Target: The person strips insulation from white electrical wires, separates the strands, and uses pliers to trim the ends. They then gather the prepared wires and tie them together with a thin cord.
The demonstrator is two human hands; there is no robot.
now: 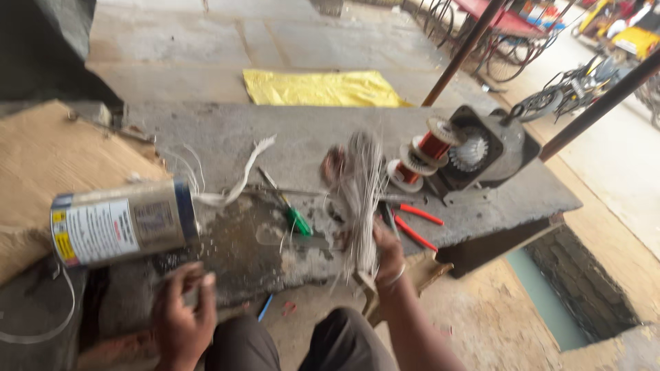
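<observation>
Outdoors, a stained concrete slab [220,130] carries scattered tools.

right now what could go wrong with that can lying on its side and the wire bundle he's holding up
The tin can lies on its side near the slab's front edge, so it might roll off. The right hand holds the upright wire bundle in its grip close to the copper spools and red-handled pliers; loose strands could snag there. The left hand is blurred, its grip unclear.
</observation>
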